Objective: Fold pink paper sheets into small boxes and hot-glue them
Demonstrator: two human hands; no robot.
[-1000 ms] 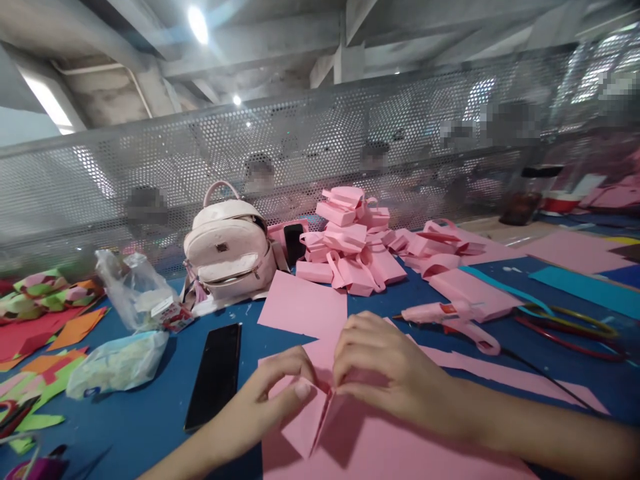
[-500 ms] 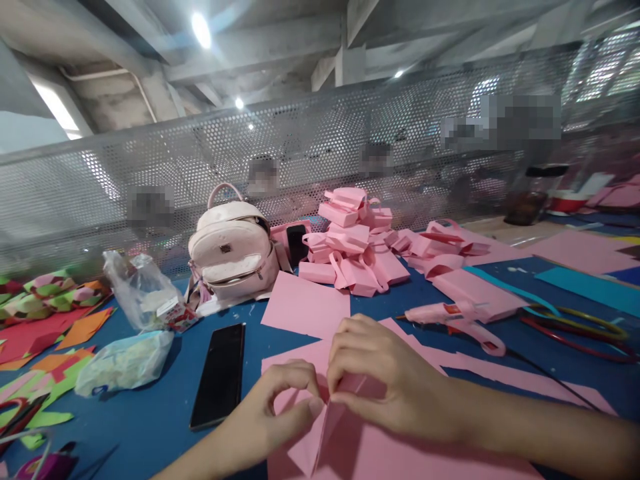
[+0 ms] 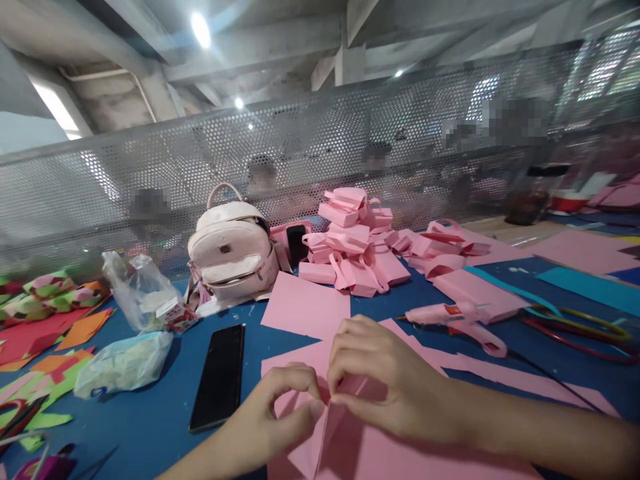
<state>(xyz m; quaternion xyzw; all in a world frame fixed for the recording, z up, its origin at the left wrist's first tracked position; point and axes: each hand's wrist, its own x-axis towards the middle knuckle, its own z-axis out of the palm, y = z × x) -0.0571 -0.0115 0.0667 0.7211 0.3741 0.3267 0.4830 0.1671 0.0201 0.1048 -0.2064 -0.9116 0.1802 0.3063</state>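
Note:
Between my two hands stands a folded piece of pink paper [image 3: 311, 443], its raised edge pinched at the top. My left hand [image 3: 287, 407] grips this edge from the left with thumb and bent fingers. Right beside it, my right hand [image 3: 373, 380] pinches the same edge, fingertips pressed against the thumb. Part of the fold is hidden behind the fingers. Underneath lie larger pink sheets [image 3: 425, 457] on the blue table. A pink glue gun [image 3: 457, 320] rests to the right of my right hand, its black cord running toward my forearm.
A black phone [image 3: 217, 377] lies left of my hands. Behind are a pale pink backpack [image 3: 233, 250] and a pile of pink paper bags [image 3: 350, 240]. Plastic bags [image 3: 125, 363], colored paper scraps [image 3: 55, 373] and scissors [image 3: 20, 417] are at left. A perforated metal screen [image 3: 310, 147] bounds the back.
Both hands keep their pinch in almost the same place. The folded pink paper has shifted very slightly at its lower end.

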